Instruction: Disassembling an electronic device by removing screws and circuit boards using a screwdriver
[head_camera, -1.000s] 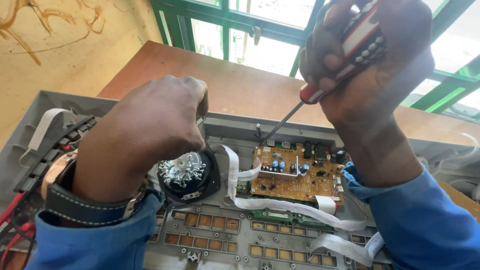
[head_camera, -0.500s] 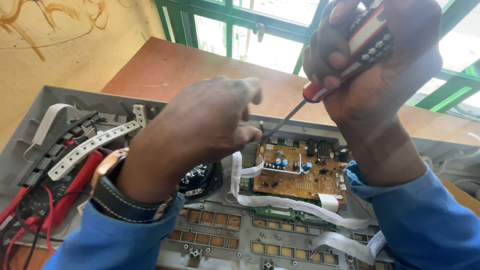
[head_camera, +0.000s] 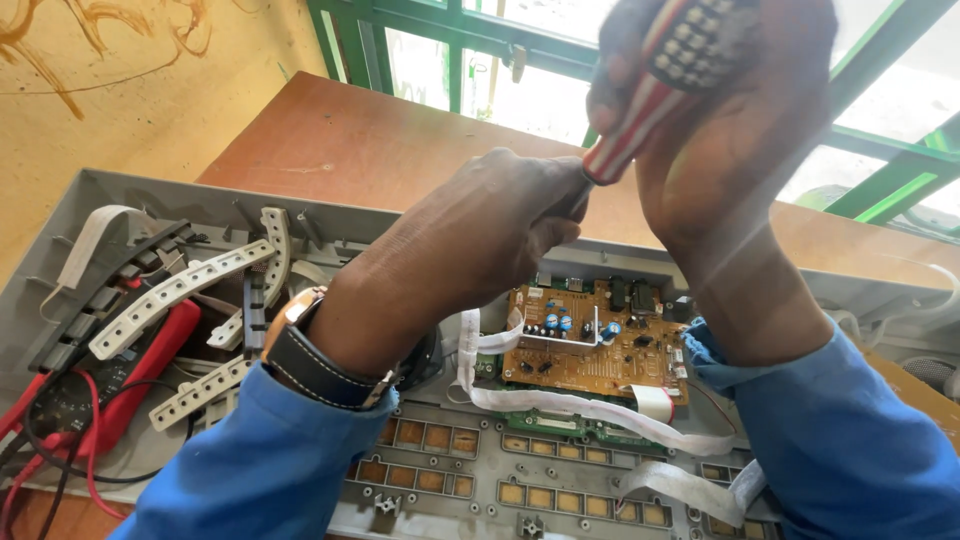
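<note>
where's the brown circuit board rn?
Head view, right of centre: the brown circuit board sits inside the open grey plastic casing, below the right hand, just right of the left hand, with a white ribbon cable along its lower edge.

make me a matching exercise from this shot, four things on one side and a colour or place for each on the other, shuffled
Things:
1. screwdriver handle
2. circuit board
3. wristwatch
4. ribbon cable

Colour or place:
A. white, draped across the front edge of the board
B. on the left hand's wrist, dark strap
C. red and white stripes, gripped in the right hand
D. orange-brown, in the open grey casing

Pairs: 1-C, 2-D, 3-B, 4-A
</note>
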